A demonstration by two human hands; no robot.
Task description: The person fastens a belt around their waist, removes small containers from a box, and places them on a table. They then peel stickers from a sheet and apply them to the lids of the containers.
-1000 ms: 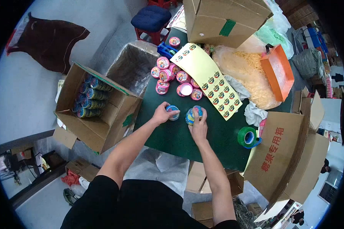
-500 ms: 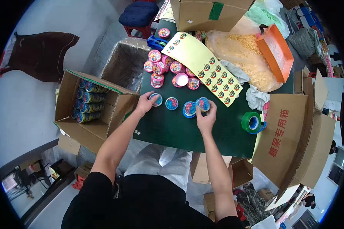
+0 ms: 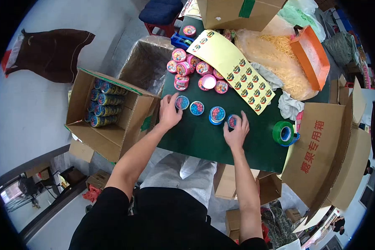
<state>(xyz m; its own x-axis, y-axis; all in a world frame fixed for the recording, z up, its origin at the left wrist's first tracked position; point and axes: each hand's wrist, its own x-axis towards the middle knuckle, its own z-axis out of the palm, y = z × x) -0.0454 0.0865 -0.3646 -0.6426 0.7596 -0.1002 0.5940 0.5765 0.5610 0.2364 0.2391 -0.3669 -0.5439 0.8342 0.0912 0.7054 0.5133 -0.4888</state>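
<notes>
On the green table [image 3: 191, 137] stand round clear-topped tubs of red and blue candy. My left hand [image 3: 169, 111] has its fingers around the leftmost tub [image 3: 182, 102]. Beside it is a second tub [image 3: 197, 108], untouched. Farther right, another tub [image 3: 217, 113] sits on top of a blue-rimmed one. My right hand [image 3: 237, 131] holds a tub [image 3: 232, 121] between thumb and fingers, just right of that stack. Behind them lie several pink tubs [image 3: 181, 82] and a yellow sticker sheet [image 3: 237, 71].
An open carton [image 3: 129, 121] of stacked tubs is at the left, near a lined bin [image 3: 148, 62]. Green tape [image 3: 283, 132], a white cloth [image 3: 290, 106] and a large carton [image 3: 316, 143] are right. An orange box [image 3: 310, 58] lies behind.
The tub in my right hand has moved right, off the stack beside it, and down toward the table. The whole view has shifted slightly.
</notes>
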